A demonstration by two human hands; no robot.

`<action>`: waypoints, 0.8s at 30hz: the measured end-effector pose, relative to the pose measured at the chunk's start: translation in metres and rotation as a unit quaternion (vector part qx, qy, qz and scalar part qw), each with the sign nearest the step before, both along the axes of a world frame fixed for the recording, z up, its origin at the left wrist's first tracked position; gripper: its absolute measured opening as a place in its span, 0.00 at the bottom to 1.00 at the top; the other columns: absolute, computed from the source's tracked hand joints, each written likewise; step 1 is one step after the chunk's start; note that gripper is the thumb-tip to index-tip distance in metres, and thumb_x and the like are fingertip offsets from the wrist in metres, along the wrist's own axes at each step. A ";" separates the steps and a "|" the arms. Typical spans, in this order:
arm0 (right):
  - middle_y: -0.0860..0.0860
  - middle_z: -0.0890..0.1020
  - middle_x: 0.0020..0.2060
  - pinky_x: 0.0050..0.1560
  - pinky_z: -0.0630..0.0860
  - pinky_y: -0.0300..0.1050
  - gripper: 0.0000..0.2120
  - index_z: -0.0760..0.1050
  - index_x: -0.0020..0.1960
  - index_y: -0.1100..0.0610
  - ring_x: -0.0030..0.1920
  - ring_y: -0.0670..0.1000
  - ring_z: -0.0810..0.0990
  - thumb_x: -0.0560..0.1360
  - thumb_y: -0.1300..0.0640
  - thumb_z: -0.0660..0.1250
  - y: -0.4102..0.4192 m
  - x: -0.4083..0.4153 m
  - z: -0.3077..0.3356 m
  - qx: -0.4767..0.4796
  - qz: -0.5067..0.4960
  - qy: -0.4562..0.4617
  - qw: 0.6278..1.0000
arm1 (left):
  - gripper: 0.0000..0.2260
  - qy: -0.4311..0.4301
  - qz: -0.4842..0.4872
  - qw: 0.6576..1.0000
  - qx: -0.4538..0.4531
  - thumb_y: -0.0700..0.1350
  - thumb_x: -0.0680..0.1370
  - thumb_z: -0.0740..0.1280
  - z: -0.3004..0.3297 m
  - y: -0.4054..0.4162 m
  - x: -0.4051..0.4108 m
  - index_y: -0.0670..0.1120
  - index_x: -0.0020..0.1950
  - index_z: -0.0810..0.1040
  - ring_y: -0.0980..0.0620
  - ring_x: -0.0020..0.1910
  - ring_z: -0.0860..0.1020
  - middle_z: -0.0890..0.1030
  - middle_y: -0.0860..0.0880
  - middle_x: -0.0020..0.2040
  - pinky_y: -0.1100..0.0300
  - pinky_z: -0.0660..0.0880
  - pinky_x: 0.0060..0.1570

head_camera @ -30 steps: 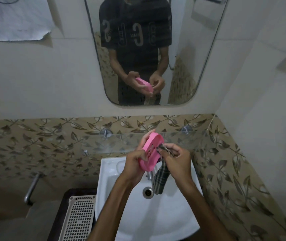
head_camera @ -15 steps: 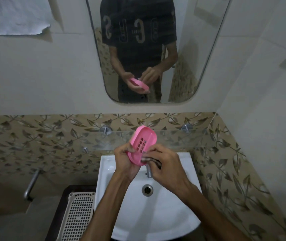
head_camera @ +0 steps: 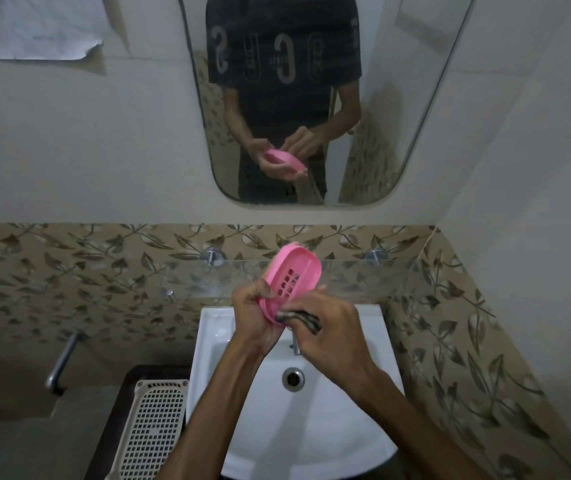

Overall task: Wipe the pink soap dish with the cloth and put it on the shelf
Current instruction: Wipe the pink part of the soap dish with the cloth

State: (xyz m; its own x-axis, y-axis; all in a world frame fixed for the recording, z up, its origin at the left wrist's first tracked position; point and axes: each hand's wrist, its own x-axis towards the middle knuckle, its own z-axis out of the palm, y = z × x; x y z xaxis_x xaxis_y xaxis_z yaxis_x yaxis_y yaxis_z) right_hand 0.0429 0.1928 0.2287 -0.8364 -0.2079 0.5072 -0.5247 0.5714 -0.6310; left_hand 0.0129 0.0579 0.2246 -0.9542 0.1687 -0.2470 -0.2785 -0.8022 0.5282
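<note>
Pink soap dish (head_camera: 293,277) tilts above the washbasin (head_camera: 214,344), gripped by the left hand (head_camera: 258,315); the right hand (head_camera: 325,332) pinches the cloth (head_camera: 299,317) against its rim. Wiping seems underway; shelving on the glass shelf (head_camera: 363,275) comes next.

Above the white sink (head_camera: 312,427) the air is open. The glass shelf (head_camera: 363,275) crosses just behind the pink soap dish (head_camera: 294,275), with its two metal mounts (head_camera: 213,255) against the leaf-patterned wall. The tap (head_camera: 296,344) stands under the hands. A perforated basket (head_camera: 154,431) blocks the left side.

Bare forearms (head_camera: 214,403) without sleeves; the mirror reflection shows a dark short-sleeved T-shirt (head_camera: 284,64) with pale lettering.
</note>
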 end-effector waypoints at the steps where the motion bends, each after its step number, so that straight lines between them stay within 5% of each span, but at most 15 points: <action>1: 0.46 0.88 0.47 0.52 0.82 0.38 0.13 0.87 0.51 0.52 0.47 0.41 0.85 0.71 0.66 0.77 0.001 -0.003 0.000 0.000 -0.001 0.002 1.000 | 0.23 0.005 -0.003 1.000 0.000 0.36 0.61 0.58 0.000 0.001 -0.001 0.31 0.52 0.79 0.40 0.37 0.82 0.80 0.35 0.44 0.56 0.81 0.33; 4: 0.47 0.87 0.49 0.54 0.81 0.36 0.12 0.86 0.53 0.53 0.49 0.41 0.83 0.72 0.66 0.77 0.009 -0.014 0.003 -0.033 -0.087 -0.028 0.995 | 0.21 0.003 0.015 1.000 0.000 0.35 0.60 0.58 -0.003 0.004 -0.004 0.33 0.50 0.81 0.44 0.38 0.80 0.80 0.38 0.43 0.55 0.81 0.36; 8: 0.47 0.87 0.49 0.55 0.79 0.31 0.14 0.86 0.53 0.52 0.49 0.40 0.82 0.71 0.67 0.77 -0.001 -0.001 0.003 0.017 0.015 -0.015 1.000 | 0.28 -0.003 -0.008 1.000 0.001 0.38 0.58 0.64 -0.005 0.002 -0.006 0.30 0.57 0.79 0.35 0.47 0.81 0.79 0.32 0.50 0.43 0.82 0.52; 12: 0.48 0.86 0.53 0.59 0.80 0.37 0.12 0.86 0.55 0.55 0.52 0.43 0.82 0.72 0.63 0.78 0.008 -0.015 0.008 -0.006 -0.063 -0.049 0.997 | 0.16 -0.009 0.014 1.000 -0.004 0.43 0.66 0.71 -0.010 0.003 -0.011 0.36 0.50 0.86 0.42 0.43 0.81 0.80 0.37 0.48 0.50 0.82 0.42; 16: 0.47 0.88 0.47 0.56 0.82 0.38 0.12 0.88 0.51 0.54 0.48 0.42 0.84 0.71 0.65 0.77 -0.004 0.000 0.008 0.023 0.025 -0.036 0.999 | 0.25 -0.032 0.002 0.999 0.000 0.51 0.77 0.69 -0.015 0.002 -0.012 0.33 0.65 0.80 0.31 0.55 0.81 0.81 0.31 0.55 0.35 0.75 0.66; 21: 0.48 0.89 0.46 0.57 0.78 0.30 0.12 0.88 0.50 0.55 0.48 0.39 0.83 0.70 0.68 0.76 -0.004 -0.018 0.017 -0.019 -0.042 -0.005 0.999 | 0.20 -0.040 0.017 0.999 0.024 0.49 0.78 0.68 -0.010 0.004 -0.013 0.33 0.59 0.81 0.40 0.47 0.85 0.84 0.34 0.50 0.47 0.85 0.47; 24: 0.48 0.89 0.46 0.55 0.82 0.39 0.13 0.88 0.50 0.54 0.48 0.42 0.85 0.70 0.67 0.75 -0.010 -0.006 0.016 0.023 0.042 -0.041 0.998 | 0.19 -0.049 0.012 0.999 0.002 0.49 0.77 0.70 -0.010 0.002 -0.010 0.34 0.59 0.81 0.39 0.44 0.83 0.83 0.36 0.46 0.46 0.84 0.46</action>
